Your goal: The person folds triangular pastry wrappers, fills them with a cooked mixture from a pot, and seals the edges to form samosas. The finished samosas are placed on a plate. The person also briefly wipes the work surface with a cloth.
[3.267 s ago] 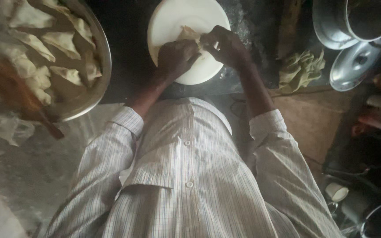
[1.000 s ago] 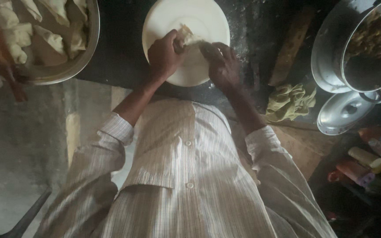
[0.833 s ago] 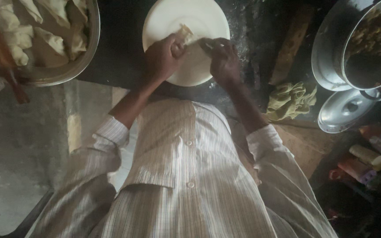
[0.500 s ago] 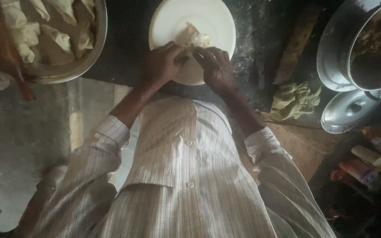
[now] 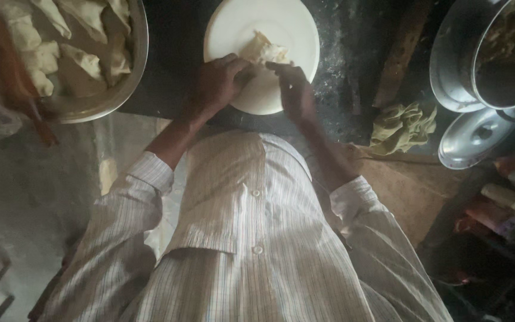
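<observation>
At the top centre of the frame, the left hand and right hand pinch a pale folded dough piece on a round white plate; a metal bowl of folded pastries sits upper left.

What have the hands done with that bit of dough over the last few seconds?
Both hands have kept the dough piece over the round white board. The left hand and right hand drew closer together, fingers pinching its lower edge. Nothing was let go. The metal bowl of folded pieces, green cloth and pot stayed put.
</observation>
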{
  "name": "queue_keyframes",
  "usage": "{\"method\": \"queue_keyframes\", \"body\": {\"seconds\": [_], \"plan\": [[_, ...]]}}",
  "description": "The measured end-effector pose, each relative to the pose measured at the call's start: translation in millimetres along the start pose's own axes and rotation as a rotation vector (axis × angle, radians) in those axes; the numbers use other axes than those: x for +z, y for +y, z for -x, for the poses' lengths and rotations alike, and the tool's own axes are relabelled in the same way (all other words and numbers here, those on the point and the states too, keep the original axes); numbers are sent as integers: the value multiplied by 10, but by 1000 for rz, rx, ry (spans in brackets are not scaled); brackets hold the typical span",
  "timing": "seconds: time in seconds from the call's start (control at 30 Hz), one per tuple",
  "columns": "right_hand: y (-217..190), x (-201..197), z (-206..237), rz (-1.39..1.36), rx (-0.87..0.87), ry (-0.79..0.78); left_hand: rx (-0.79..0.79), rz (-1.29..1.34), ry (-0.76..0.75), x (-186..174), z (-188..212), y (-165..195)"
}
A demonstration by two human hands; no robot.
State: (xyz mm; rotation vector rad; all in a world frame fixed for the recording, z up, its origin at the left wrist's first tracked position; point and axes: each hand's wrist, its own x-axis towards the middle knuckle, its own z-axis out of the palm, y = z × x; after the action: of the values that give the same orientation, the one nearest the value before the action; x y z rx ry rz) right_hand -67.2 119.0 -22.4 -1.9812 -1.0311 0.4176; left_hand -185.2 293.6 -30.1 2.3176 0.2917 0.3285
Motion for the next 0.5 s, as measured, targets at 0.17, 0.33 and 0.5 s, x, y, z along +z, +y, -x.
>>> {"method": "queue_keyframes", "body": {"seconds": [0.17,0.33,0.5], "plan": [[25,4,245,362,9,-75,32,31,5,100,-21,106],[107,5,294,-97,174,55,73,-13,-43,190,-84,233],[142,-43,384,-136,339,-1,53,-46,-106,255,-148,314]]}}
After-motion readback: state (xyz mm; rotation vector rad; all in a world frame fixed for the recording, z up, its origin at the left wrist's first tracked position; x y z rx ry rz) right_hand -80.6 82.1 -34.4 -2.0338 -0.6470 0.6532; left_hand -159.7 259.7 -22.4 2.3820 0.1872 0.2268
